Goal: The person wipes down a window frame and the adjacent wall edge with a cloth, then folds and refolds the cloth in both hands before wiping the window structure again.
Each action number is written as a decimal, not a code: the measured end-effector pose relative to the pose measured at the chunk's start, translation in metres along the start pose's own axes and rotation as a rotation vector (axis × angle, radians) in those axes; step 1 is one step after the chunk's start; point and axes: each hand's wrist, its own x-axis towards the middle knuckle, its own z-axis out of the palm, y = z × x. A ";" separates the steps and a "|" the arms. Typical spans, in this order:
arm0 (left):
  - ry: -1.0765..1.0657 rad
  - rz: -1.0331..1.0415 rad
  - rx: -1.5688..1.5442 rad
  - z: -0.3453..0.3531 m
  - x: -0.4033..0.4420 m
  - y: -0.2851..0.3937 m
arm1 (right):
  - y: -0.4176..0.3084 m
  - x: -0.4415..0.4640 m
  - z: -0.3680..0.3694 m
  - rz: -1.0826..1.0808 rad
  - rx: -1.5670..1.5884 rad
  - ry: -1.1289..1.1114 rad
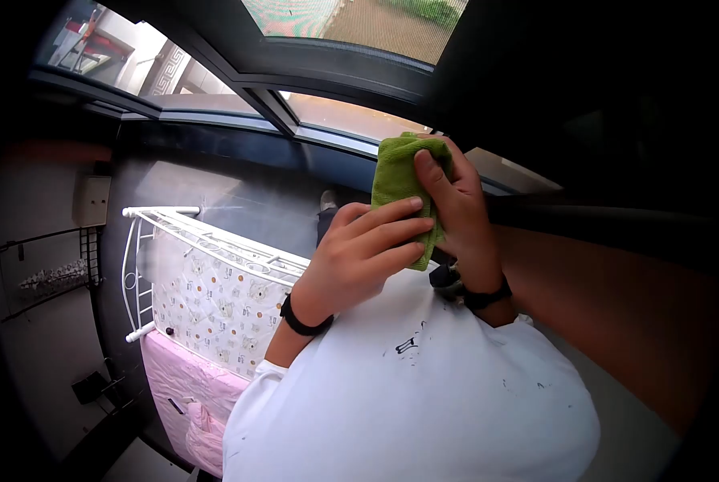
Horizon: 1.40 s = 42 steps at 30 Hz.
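A folded green cloth (395, 173) is held up between my two hands, in front of my chest. My right hand (464, 205) grips its right side, the thumb pressed on the near face and the other fingers behind it. Across the cloth's lower part lie the fingers of my left hand (359, 253), bent and pressed against it, with the back of that hand facing me. Each wrist carries a black band. What is behind the cloth is hidden.
Beyond the hands is a dark-framed window (335, 60) with a sill. At left stands a white metal bed frame (215, 233) with a patterned mattress (210, 301) and pink bedding (186, 377). A small white cabinet (92, 201) is by the far left wall.
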 end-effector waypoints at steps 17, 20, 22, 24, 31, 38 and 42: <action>0.128 0.016 -0.624 -0.051 -0.001 -0.141 | 0.001 0.084 -0.004 -0.099 -0.691 0.485; 0.097 -0.054 -0.828 -0.049 0.001 -0.164 | -0.005 0.084 0.023 -0.107 -0.424 0.223; 0.029 -0.061 -1.010 -0.048 0.003 -0.182 | 0.008 0.084 0.032 -0.139 -0.262 0.059; 0.054 -0.164 -1.111 -0.048 0.006 -0.185 | 0.028 0.081 0.030 -0.096 0.015 -0.144; 0.029 -0.317 -1.212 -0.026 0.020 -0.206 | 0.045 0.061 0.029 -0.084 -0.263 0.174; -0.028 -0.603 -1.190 -0.021 0.024 -0.217 | 0.050 0.069 0.041 0.000 -0.471 0.420; -0.205 -0.512 -0.911 -0.038 0.028 -0.212 | 0.055 0.083 0.050 -0.075 -0.651 0.414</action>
